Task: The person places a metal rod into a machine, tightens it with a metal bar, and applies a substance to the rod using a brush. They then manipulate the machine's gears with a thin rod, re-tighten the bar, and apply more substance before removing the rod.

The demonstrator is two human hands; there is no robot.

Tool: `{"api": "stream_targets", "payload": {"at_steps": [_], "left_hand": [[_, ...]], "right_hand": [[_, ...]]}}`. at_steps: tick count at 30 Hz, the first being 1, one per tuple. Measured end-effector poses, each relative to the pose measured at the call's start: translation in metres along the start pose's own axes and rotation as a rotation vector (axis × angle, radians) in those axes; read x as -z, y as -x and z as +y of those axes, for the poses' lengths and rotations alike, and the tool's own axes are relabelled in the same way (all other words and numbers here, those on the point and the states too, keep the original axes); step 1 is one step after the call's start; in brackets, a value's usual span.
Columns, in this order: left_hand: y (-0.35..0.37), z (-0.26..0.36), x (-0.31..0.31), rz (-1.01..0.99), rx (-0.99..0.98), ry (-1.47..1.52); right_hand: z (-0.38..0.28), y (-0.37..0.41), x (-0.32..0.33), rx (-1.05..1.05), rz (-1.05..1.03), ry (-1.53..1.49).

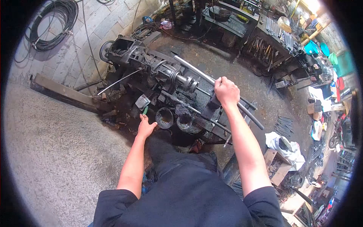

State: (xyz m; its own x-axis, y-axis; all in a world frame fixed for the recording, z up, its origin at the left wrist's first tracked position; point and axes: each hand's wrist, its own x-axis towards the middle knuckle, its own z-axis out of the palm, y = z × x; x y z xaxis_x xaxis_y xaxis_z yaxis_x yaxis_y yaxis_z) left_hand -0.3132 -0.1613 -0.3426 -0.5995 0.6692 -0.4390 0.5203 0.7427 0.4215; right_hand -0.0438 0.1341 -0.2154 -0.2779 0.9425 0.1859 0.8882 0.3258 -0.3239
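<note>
My right hand [227, 92] is closed around a long metal bar [194, 71], which slants across the right side of a greasy lathe-like machine [166, 72]. The bar's darker end [252, 117] comes out below my fist. My left hand [145, 127] reaches to the machine's near left side, with its thumb spread away from the fingers. Its fingertips meet a small green handle-like piece [145, 110] just below a grey metal box [142, 102]. Two round bowls [164, 118] with dark contents stand to the right of that hand. A thin rod [204, 92] runs out from the machine's spindle.
A steel beam [64, 92] lies along the wall at left, below a coil of black cable [53, 26]. Metal rods [280, 32] fill a bench at upper right. More short rods [283, 125] lie on the floor, near a white sack [289, 151].
</note>
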Motion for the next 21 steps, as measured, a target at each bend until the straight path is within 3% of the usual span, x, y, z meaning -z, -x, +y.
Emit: {"api": "stream_targets", "payload": {"at_steps": [21], "left_hand": [[0.0036,0.0054,0.0027,-0.019,0.016,0.011]], "right_hand": [[-0.0008,-0.0009,-0.0013,0.016,0.01,-0.012]]}}
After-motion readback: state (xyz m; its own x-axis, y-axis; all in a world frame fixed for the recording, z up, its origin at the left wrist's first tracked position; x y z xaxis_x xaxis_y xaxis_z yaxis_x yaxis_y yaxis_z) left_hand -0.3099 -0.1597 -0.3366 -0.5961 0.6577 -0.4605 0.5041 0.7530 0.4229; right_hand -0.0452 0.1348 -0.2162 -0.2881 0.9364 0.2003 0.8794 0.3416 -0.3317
